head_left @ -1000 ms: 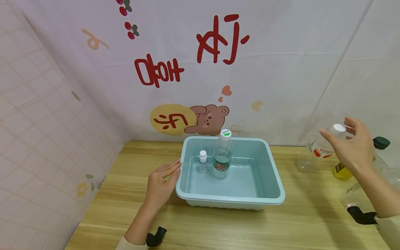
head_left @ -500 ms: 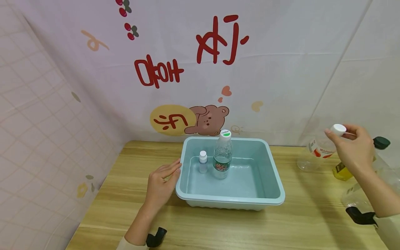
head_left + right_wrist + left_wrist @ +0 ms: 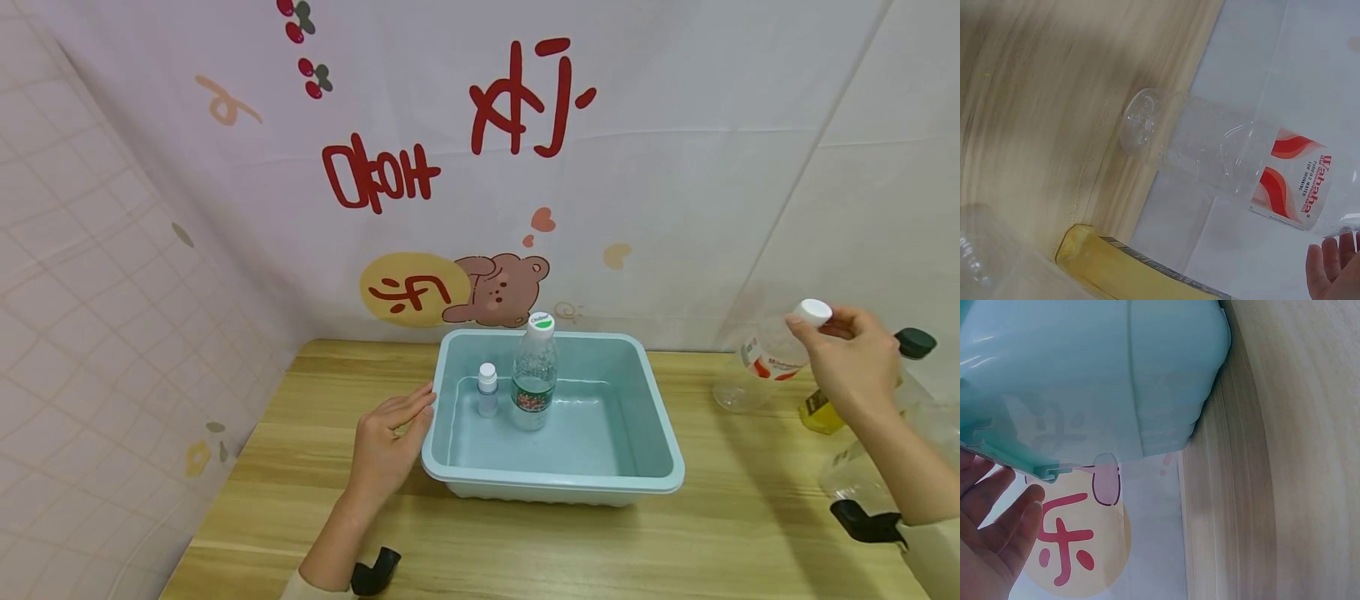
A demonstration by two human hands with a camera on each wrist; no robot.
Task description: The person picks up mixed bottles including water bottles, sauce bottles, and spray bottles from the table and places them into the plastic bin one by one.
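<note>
My right hand holds a clear plastic water bottle near its white cap, thumb on one side and fingers on the other. The bottle stands at the back right of the table; its red-and-white label shows in the right wrist view. My left hand touches the left rim of a pale blue plastic basin with nearly straight fingertips. Inside the basin stand a clear bottle with a green label and a small white-capped bottle.
Right of the water bottle, partly behind my right forearm, are a bottle of yellow liquid with a dark green cap and a large clear bottle. A printed cloth hangs behind the wooden table.
My right hand's fingers have closed in from around the cap to grip the water bottle's top. The left hand and the basin have stayed where they were.
</note>
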